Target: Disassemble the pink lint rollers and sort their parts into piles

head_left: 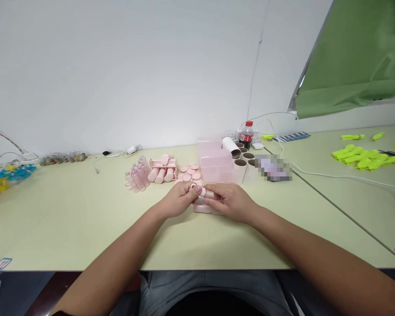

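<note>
My left hand (178,198) and my right hand (231,201) meet over the middle of the pale green table (69,219). Both are closed on a small clear bottle with a pink cap (204,193), the left pinching the cap end, the right wrapped round the body. A flat pink piece (202,209) lies on the table just beneath them. Behind the hands lie several clear pink bottles (137,175), pink caps lying on their sides (163,169), round pink discs (189,172) and translucent pink boxes (215,164).
Cardboard tubes (243,157) and a cola bottle (246,134) stand behind the boxes. A white cable (349,177) runs across the right table, where yellow-green parts (362,157) lie. Coloured parts (3,180) sit at far left. A green sheet (358,52) hangs upper right.
</note>
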The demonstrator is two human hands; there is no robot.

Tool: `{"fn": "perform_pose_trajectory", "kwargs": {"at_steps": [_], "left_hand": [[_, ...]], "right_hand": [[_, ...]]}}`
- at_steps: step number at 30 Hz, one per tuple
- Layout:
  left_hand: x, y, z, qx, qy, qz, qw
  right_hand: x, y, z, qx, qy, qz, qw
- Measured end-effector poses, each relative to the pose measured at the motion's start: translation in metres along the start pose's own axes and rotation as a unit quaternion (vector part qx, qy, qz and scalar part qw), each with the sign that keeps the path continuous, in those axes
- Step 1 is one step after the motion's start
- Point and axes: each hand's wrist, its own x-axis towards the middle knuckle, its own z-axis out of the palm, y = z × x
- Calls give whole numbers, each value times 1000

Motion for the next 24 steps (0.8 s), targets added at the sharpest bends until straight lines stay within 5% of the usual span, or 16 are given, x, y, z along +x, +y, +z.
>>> {"fn": "perform_pose_trajectory", "kwargs": {"at_steps": [24], "left_hand": [[0,3,8,-22,3,-2,1000]], "right_hand": [[0,2,3,-10,-6,7,1000]]}}
